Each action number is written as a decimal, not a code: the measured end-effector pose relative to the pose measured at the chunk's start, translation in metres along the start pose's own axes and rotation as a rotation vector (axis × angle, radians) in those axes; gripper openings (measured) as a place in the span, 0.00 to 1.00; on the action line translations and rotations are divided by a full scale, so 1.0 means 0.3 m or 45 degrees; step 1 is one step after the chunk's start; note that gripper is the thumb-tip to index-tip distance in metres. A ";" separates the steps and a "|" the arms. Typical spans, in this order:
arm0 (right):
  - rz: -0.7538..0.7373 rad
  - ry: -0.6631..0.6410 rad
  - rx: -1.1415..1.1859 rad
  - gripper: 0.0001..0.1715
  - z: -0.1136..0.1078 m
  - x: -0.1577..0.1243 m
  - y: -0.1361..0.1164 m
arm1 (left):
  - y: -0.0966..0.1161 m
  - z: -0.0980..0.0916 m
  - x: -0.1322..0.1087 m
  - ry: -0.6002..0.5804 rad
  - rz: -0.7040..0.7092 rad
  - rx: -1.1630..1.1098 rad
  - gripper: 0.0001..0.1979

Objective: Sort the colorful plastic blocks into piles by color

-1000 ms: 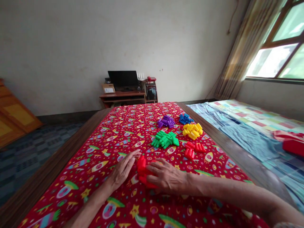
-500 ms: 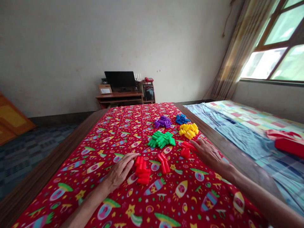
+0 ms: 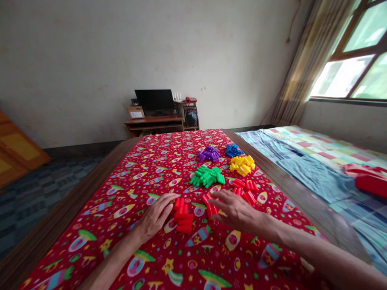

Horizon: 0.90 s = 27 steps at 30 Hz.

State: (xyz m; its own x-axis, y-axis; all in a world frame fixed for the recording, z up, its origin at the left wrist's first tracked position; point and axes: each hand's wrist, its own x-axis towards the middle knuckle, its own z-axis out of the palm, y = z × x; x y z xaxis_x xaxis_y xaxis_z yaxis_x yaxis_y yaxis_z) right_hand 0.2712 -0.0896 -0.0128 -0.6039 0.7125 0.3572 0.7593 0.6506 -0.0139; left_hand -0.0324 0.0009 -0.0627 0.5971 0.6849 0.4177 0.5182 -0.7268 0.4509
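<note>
My left hand [image 3: 156,216] rests on the patterned cloth, fingers stretched out and loosely together, against the left edge of a small heap of red plastic tube-like pieces [image 3: 184,220]. Over a middle group of red pieces [image 3: 208,201] reaches my right hand [image 3: 237,208], its fingers apart and partly covering them. Whether its fingertips touch those pieces I cannot tell. Beyond that hand lies a third red group [image 3: 248,191]. Farther back are heaps of similar pieces: green [image 3: 207,176], yellow [image 3: 242,164], purple [image 3: 208,154] and blue [image 3: 234,150].
A red cloth [image 3: 121,241] printed with rockets covers the brown table [image 3: 87,197]. To the right stands a bed [image 3: 305,157] with a red box-like item [image 3: 371,185]. A desk [image 3: 154,120] with a monitor [image 3: 153,100] is against the far wall.
My right hand has moved left and nearer, from the right-hand red group to the middle one. Red pieces at the right now lie uncovered and spread. My left hand stays by its heap.
</note>
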 end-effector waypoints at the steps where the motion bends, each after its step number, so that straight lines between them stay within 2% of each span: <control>1: -0.077 -0.059 0.044 0.24 0.016 0.021 -0.036 | 0.005 -0.003 0.002 -0.003 0.006 0.005 0.20; 3: -0.158 -0.148 0.095 0.22 0.044 0.050 -0.086 | 0.012 -0.007 0.005 -0.011 0.015 0.018 0.20; 5: -0.175 -0.192 0.141 0.18 0.061 0.058 -0.098 | 0.014 -0.009 0.006 -0.009 0.025 0.027 0.19; 9: -0.120 -0.202 0.224 0.24 0.058 0.032 -0.051 | 0.010 -0.008 0.005 0.000 0.038 0.018 0.19; 11: -0.107 -0.185 0.263 0.22 0.050 0.013 -0.025 | 0.010 -0.009 0.005 -0.006 0.035 0.005 0.19; 15: -0.127 -0.062 0.377 0.17 0.030 -0.007 0.019 | 0.016 -0.014 0.007 -0.029 0.013 0.001 0.19; 18: -0.095 0.151 0.389 0.18 0.001 -0.012 0.072 | 0.018 -0.016 0.007 -0.040 0.013 0.016 0.20; 21: 0.022 0.343 0.300 0.17 -0.044 -0.027 0.142 | 0.016 -0.015 0.007 -0.030 0.011 0.039 0.20; 23: 0.130 0.345 0.212 0.16 -0.073 -0.049 0.184 | 0.010 -0.012 0.007 -0.034 0.008 0.053 0.20; 27: 0.252 0.197 0.157 0.17 -0.093 -0.105 0.233 | -0.005 -0.001 0.003 -0.026 0.007 0.047 0.21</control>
State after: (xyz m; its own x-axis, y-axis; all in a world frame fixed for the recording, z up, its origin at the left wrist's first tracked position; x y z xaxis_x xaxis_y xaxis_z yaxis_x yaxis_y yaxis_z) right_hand 0.3501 -0.0737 0.0009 -0.3955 0.7864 0.4745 0.8177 0.5368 -0.2081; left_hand -0.0327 0.0026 -0.0627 0.6124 0.6796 0.4037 0.5365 -0.7325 0.4191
